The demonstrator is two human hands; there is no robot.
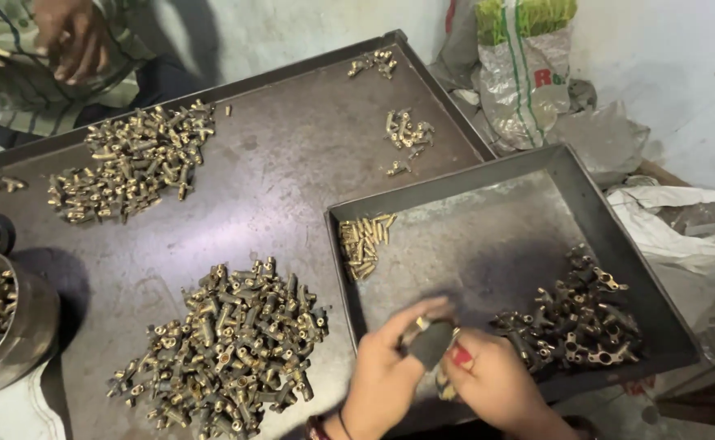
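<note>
My left hand [386, 371] and my right hand [492, 379] meet at the bottom centre, over the near edge of a smaller grey metal tray [488, 236]. Both hands pinch a small dark brass fitting [431, 342] between their fingertips. Right of my right hand lies a heap of dark fittings [577, 318] inside that tray. A small cluster of short brass pins [363, 242] rests in the tray's far left corner. Left of my left hand, a big pile of brass fittings [227, 346] covers the large tray.
The large dark tray [268, 171] also carries another fittings pile [133, 159] and small clusters [408, 134] at the far right. A steel bowl [3, 322] of parts sits at left. Another person's hands [68, 37] work at top left. Plastic sacks [528, 69] lie beyond the trays.
</note>
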